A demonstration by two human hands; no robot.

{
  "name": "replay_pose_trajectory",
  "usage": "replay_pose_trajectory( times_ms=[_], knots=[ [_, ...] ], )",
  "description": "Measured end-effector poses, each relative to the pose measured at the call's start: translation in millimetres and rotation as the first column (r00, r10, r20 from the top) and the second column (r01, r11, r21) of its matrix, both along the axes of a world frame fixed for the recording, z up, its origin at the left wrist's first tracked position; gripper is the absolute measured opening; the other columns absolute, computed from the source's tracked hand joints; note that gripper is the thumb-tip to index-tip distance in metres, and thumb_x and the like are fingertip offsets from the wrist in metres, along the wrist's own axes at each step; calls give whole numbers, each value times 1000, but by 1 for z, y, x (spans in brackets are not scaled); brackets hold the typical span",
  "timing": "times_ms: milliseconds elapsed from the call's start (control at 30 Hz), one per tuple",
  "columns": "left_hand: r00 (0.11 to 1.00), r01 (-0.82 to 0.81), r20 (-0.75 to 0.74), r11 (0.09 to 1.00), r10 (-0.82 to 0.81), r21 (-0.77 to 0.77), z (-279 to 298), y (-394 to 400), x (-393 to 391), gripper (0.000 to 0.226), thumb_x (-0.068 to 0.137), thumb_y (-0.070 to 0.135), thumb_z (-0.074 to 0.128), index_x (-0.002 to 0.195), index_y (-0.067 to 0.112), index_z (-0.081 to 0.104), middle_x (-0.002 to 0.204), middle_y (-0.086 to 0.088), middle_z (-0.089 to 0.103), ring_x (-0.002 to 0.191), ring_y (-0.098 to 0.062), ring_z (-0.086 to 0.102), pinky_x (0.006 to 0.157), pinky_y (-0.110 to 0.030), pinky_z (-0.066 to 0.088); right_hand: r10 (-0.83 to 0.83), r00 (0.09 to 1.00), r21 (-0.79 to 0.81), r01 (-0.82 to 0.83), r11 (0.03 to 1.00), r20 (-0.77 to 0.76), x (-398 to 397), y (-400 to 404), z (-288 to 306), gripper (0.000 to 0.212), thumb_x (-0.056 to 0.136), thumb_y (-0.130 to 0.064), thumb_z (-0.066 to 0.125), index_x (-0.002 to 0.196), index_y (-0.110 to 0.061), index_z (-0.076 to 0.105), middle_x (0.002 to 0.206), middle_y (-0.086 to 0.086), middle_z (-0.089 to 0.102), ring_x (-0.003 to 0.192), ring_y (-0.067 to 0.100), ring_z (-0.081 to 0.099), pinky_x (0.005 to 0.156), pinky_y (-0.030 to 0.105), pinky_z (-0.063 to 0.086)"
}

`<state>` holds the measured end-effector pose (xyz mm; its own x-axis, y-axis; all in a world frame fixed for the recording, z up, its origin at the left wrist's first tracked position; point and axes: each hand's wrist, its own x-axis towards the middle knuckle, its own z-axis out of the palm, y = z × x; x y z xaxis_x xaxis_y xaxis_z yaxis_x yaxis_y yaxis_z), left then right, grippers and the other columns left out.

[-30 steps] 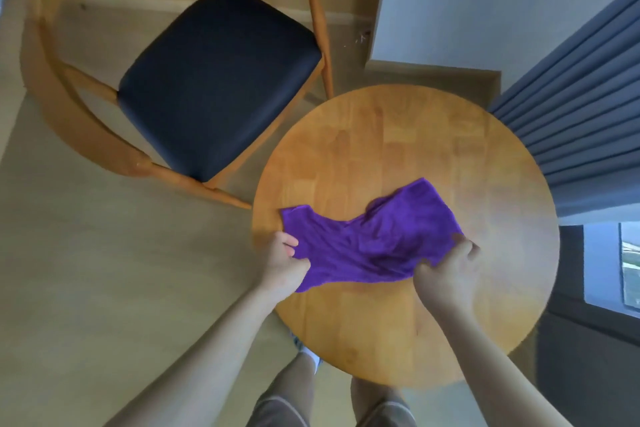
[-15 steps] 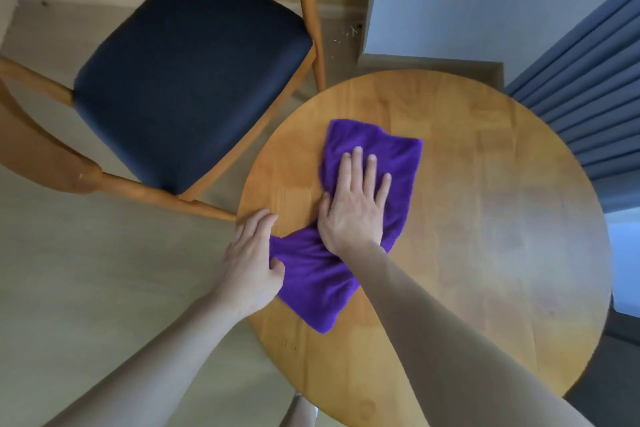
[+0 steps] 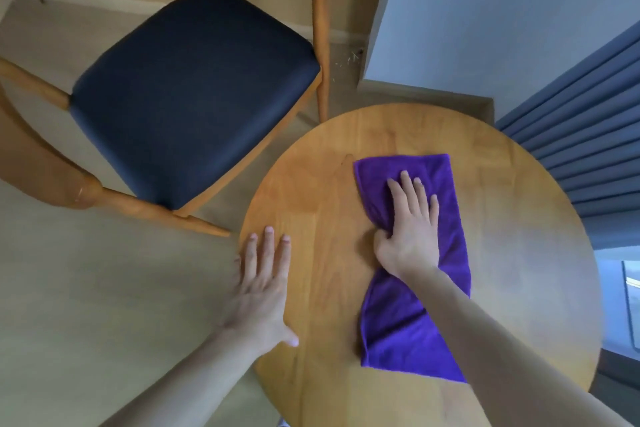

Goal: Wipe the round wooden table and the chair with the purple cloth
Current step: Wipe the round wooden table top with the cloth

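While the purple cloth [image 3: 412, 288] is spread flat on the round wooden table [image 3: 519, 270], it is pressed down by the right hand [image 3: 410, 229], whose fingers are laid out straight across the far half of the cloth, with the thumb tucked against a bunched fold at the cloth's left edge. The cloth is positioned slightly right of the table's centre and is extended as a long strip from the far middle of the top toward the near edge; its near portion is partly covered by the right forearm. The left hand [image 3: 263, 288] is placed palm down on the left rim of the table, fingers straight and slightly spread, thumb extended to the right; nothing is held by it, and it is kept apart from the cloth. The chair [image 3: 194, 97], with a dark blue padded seat and a wooden frame, is located on the floor to the far left, just beside the table. A blue curtain [image 3: 588, 135] is seen at the far right.
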<state>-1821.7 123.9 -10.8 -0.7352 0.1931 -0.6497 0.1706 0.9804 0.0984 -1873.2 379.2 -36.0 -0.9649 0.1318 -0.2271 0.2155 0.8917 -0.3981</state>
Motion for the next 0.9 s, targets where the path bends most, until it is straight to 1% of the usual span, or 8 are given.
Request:
replay_pose_trajectory(
  times_ms=[167, 300, 400, 467, 567, 633, 767, 900],
  knots=[
    [999, -16, 42, 994, 20, -106, 0, 15, -6, 177, 50, 62, 94, 136, 18, -54, 151, -19, -48, 148, -45, -32, 123, -59, 2, 105, 994, 53, -104, 993, -14, -52, -64, -7, 80, 90, -45, 39, 163, -20, 19, 173, 0, 7, 159, 24, -1, 128, 52, -2],
    [994, -9, 108, 984, 29, -179, 1, 29, -13, 170, 46, 53, 99, 143, 21, -37, 151, -22, -43, 148, -50, -29, 122, -67, 8, 440, 896, 29, -439, 898, -67, -13, -96, -13, 67, 100, -39, 32, 163, -19, 23, 172, -1, 15, 160, 23, 4, 128, 52, 5],
    [988, -30, 144, 983, 56, -180, 2, 30, -16, 156, 46, 50, 100, 147, 26, -16, 155, -18, -32, 148, -49, -28, 122, -68, 9, 533, 844, -11, -535, 845, -66, 21, -80, -17, 66, 99, -31, 33, 163, -20, 23, 172, -4, 15, 160, 20, 3, 128, 49, 4],
    [987, -48, 147, 985, 73, -166, 3, 30, -16, 158, 46, 48, 100, 145, 28, -22, 152, -19, -38, 148, -49, -29, 122, -68, 7, 576, 816, 13, -576, 817, -58, 30, -58, -16, 73, 93, -29, 38, 163, -20, 23, 172, -4, 14, 160, 20, 5, 128, 50, 6],
    [984, -59, 155, 982, 88, -182, 4, 31, -16, 177, 51, 46, 99, 131, 23, -57, 132, -23, -66, 144, -49, -35, 122, -68, 1, 521, 852, 55, -519, 853, -47, 13, -25, -15, 79, 85, -34, 44, 162, -21, 29, 172, 0, 15, 159, 25, 8, 126, 54, 9],
    [983, -85, 150, 982, 111, -170, 2, 32, -16, 179, 53, 44, 99, 117, 21, -67, 129, -23, -68, 144, -50, -36, 121, -68, -1, 393, 918, 61, -391, 919, -44, -17, -16, -14, 77, 85, -37, 43, 161, -23, 32, 172, 5, 14, 159, 28, 7, 127, 55, 6],
    [986, -103, 118, 983, 121, -153, -2, 30, -13, 181, 49, 45, 101, 121, 23, -64, 138, -21, -61, 146, -50, -33, 121, -70, 0, 177, 983, 55, -174, 983, -57, -82, -39, -13, 70, 92, -37, 41, 160, -26, 33, 172, 5, 16, 159, 29, 5, 127, 53, -1],
    [987, -113, 98, 983, 127, -145, -4, 30, -11, 181, 43, 44, 102, 129, 25, -57, 138, -18, -60, 147, -49, -30, 119, -70, 0, 373, 926, 54, -371, 927, -51, -94, -80, -10, 70, 96, -29, 43, 163, -25, 25, 173, 2, 12, 159, 28, 2, 128, 53, -1]
  ],
)
